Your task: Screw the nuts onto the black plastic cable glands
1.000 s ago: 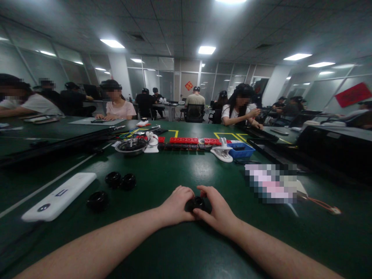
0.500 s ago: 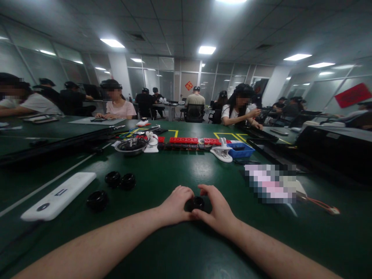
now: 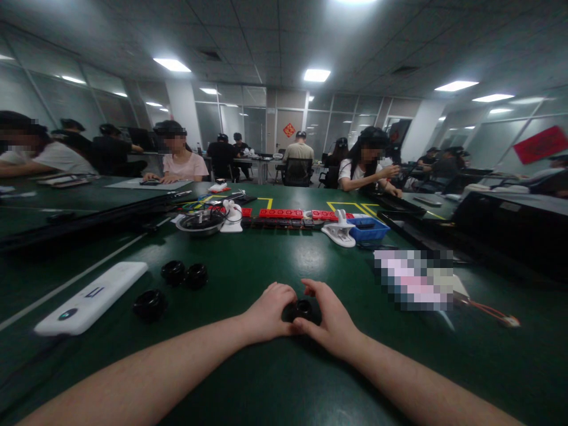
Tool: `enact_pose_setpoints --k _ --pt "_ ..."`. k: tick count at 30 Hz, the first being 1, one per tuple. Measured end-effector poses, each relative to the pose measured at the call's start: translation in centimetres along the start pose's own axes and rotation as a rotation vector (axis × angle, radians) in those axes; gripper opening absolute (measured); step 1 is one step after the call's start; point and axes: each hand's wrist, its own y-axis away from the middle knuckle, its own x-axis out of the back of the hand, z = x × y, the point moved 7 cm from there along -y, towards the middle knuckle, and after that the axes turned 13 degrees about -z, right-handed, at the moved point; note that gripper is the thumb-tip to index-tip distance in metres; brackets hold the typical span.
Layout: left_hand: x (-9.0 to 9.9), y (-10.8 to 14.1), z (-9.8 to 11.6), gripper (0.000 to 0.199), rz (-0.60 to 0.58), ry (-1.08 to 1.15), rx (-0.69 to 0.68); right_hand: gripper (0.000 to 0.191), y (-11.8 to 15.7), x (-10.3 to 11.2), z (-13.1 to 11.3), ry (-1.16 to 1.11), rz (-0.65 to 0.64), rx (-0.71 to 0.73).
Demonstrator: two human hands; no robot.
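Observation:
A small glossy black ring-shaped piece (image 3: 304, 307) sits low at the tabletop between my two hands. My left hand (image 3: 270, 310) curls round its left side, fingers bent over and thumb low in front. From the right, my right hand (image 3: 333, 319) arches about it, with its thumb at the near edge and its fingers curved beyond. The fingers partly cover the piece, so its full shape is hidden. To the left, similar black ring-shaped pieces stand on the table: two side by side, one (image 3: 173, 272) and another (image 3: 196, 275), and a third (image 3: 149, 304) nearer me.
A white oblong device (image 3: 95, 299) with a cable lies at the left. Across the green table (image 3: 231, 254) stand a metal bowl (image 3: 199, 223), white clip stands, a red strip (image 3: 280, 213) and a blue tray (image 3: 369, 229). A blurred pink packet lies right. Several people sit beyond.
Both hands stay in nearly the same place round the black ring-shaped piece. The view has shifted very slightly; nothing else has visibly moved.

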Motion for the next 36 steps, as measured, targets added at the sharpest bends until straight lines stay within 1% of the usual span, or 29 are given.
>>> enact_pose_setpoints --k 1,3,7,9,13,15,17,19,21,23,25,27,29,30,33,36 --pt "0.0 0.0 0.0 0.032 0.002 0.000 0.009 0.051 0.0 0.1 0.0 0.000 0.011 -0.001" --pt "0.0 0.0 -0.2 0.035 0.006 0.004 0.025 0.045 0.1 0.2 -0.3 -0.013 0.009 0.043" --pt "-0.1 -0.1 -0.3 0.043 -0.005 0.002 0.017 0.054 0.5 0.2 -1.3 -0.035 -0.053 0.177" --pt "0.0 -0.1 -0.3 0.042 -0.007 0.005 0.017 0.056 0.5 0.3 -1.3 -0.031 -0.041 0.164" --pt "0.0 -0.1 -0.1 0.035 0.001 0.005 0.005 0.056 0.2 0.4 -0.5 -0.004 0.021 0.037" --pt "-0.1 -0.1 -0.1 0.034 0.007 0.005 0.004 0.052 0.1 0.3 -0.3 0.007 0.028 0.007" --pt "-0.2 0.0 -0.3 0.036 0.003 0.016 0.018 0.045 0.1 0.3 -0.4 0.005 0.024 0.020" --pt "-0.3 0.1 -0.4 0.039 -0.014 0.035 0.032 0.042 0.3 0.3 -0.6 -0.015 0.012 0.068" --pt "-0.3 0.1 -0.4 0.044 -0.032 0.052 0.039 0.046 0.5 0.4 -1.0 -0.037 -0.002 0.134" --pt "-0.3 0.2 -0.4 0.046 -0.041 0.064 0.042 0.050 0.6 0.4 -1.2 -0.042 -0.010 0.171" --pt "-0.3 0.2 -0.5 0.044 -0.039 0.071 0.046 0.051 0.6 0.5 -1.0 -0.028 0.001 0.146" --pt "-0.3 0.2 -0.4 0.043 -0.035 0.074 0.047 0.053 0.4 0.5 -0.6 -0.010 0.020 0.076" --pt "-0.3 0.1 -0.4 0.041 -0.020 0.068 0.046 0.051 0.2 0.4 -0.2 0.005 0.018 0.017" --pt "-0.3 0.1 -0.4 0.041 -0.013 0.066 0.041 0.048 0.1 0.3 -0.2 0.007 0.008 0.010" --pt "-0.3 0.1 -0.3 0.041 -0.011 0.058 0.019 0.041 0.2 0.1 -0.7 -0.010 -0.047 0.081" --pt "-0.3 0.0 -0.3 0.045 -0.014 0.052 0.001 0.048 0.4 0.2 -1.3 -0.024 -0.067 0.159"
